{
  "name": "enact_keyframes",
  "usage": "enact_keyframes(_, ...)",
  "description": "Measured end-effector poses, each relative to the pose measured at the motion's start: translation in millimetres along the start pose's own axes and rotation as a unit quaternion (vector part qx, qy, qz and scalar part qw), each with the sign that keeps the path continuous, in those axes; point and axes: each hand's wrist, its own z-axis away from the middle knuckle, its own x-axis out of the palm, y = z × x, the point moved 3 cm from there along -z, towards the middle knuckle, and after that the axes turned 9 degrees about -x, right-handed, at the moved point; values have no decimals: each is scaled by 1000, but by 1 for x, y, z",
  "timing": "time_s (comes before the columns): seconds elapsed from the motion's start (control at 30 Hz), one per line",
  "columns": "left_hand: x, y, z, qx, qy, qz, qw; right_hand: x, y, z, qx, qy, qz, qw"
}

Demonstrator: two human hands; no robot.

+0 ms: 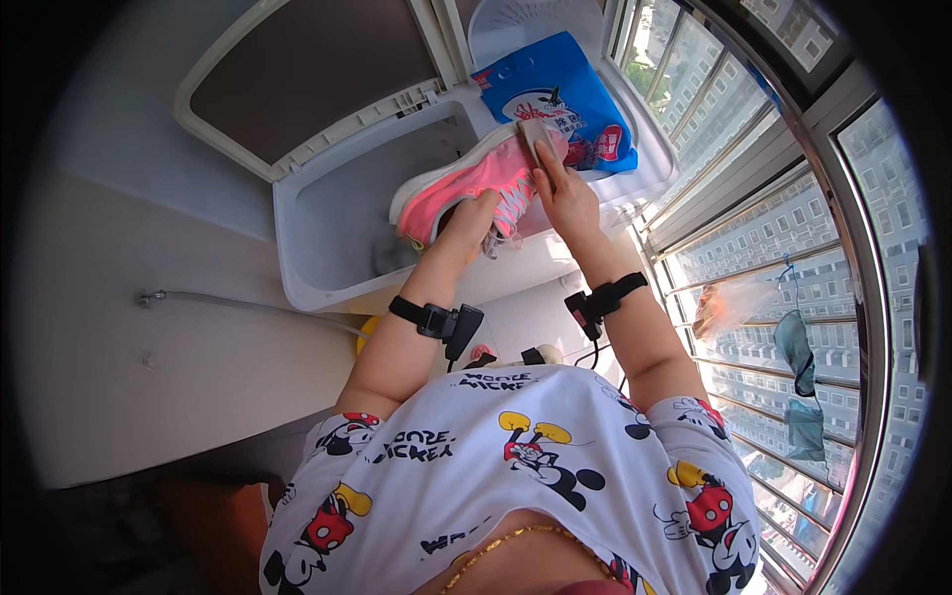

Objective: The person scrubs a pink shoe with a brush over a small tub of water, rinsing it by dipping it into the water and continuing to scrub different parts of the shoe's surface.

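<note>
A pink shoe (466, 180) is held above a white tub (288, 258), tilted, with its sole turned toward the raised lid (317, 79) and its toe directed at a blue bag (545, 64). Whether the shoe also rests on the tub's rim cannot be told from this view.

The left hand (476, 213) is set into the foot opening, and the shoe is grasped there from within; the curl of the fingers is largely hidden by the upper. A tan block (534, 144), probably a brush, is grasped in the right hand (570, 193) and is placed at the toe.

Handling: the shoe is judged light, with a soft upper that is likely to give under pressure and a firmer white sole by which the shape is kept. Little fragility is expected. Wetness cannot be confirmed; if the surface is wet, slipping along the smooth side is to be expected. The surest hold is judged to be afforded inside the heel and collar, where the upper can be braced from within, or across the sole at mid-length. The grey laces (514, 198), whose ends hang loose, are poorly suited as a handle.
</note>
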Motion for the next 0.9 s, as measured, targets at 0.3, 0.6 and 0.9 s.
enact_keyframes(0.3, -17, 12, -1, 22, -65, 97, 993, 4, 0, -14, -74, 13, -4, 997)
enact_keyframes(0.6, -7, 18, 24, 6, -80, 132, 988, 3, 0, -14, -59, -12, 2, 998)
enact_keyframes(0.9, -34, 4, 3, -30, -123, 154, 980, 0, 3, -22, -110, -35, 41, 993)
